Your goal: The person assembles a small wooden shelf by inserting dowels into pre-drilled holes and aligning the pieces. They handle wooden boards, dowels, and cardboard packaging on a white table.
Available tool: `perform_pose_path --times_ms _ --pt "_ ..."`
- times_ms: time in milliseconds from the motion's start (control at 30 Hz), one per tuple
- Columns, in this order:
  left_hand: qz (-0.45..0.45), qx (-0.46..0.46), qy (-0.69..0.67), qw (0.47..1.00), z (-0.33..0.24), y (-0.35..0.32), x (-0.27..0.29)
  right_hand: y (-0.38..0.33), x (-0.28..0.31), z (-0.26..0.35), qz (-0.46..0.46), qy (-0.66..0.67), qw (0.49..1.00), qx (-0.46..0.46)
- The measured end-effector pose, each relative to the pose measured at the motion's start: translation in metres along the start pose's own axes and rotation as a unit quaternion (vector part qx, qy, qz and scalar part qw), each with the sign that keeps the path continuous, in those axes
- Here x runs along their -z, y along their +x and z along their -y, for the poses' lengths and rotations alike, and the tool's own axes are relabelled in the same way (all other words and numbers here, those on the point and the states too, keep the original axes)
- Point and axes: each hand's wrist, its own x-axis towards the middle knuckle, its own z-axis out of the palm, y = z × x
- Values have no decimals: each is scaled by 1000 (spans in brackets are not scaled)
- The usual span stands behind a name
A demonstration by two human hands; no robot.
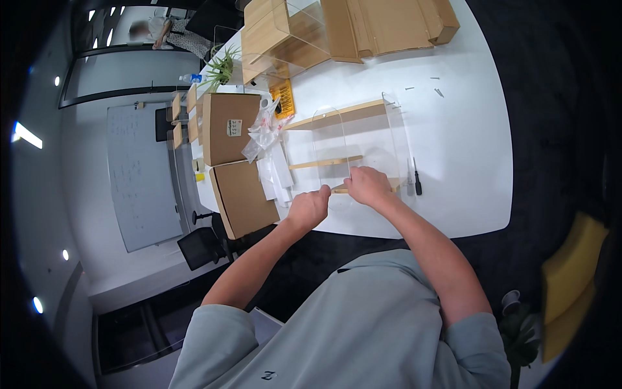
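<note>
On the white table (463,175), close to its near edge, stands a shelf unit of clear acrylic panels (396,139) joined by light wooden boards (337,117). Both of my hands are at its near end. My left hand (310,207) is closed, thumb and fingers pinched beside the near wooden board; what they grip is hidden. My right hand (369,185) curls over that same board with fingers closed, and what lies inside the fingers cannot be made out. To the right of the unit lies a screwdriver (417,180) with a black handle.
Several screws (438,92) lie farther off on the table. Brown cardboard boxes (227,139), crumpled clear plastic bags (264,133) and a yellow tool case (283,98) sit left. A wood-and-acrylic piece (265,39), opened cardboard (392,26) and a potted plant (221,68) stand at the back.
</note>
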Motion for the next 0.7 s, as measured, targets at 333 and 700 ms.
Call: perform_pose_path --times_ms 333,700 --pt "34 250 -327 911 1 13 -21 -1 0 -1 -2 -6 1000 3" --pt "62 377 -424 821 -17 20 -14 -1 0 -1 -2 -5 1000 7"
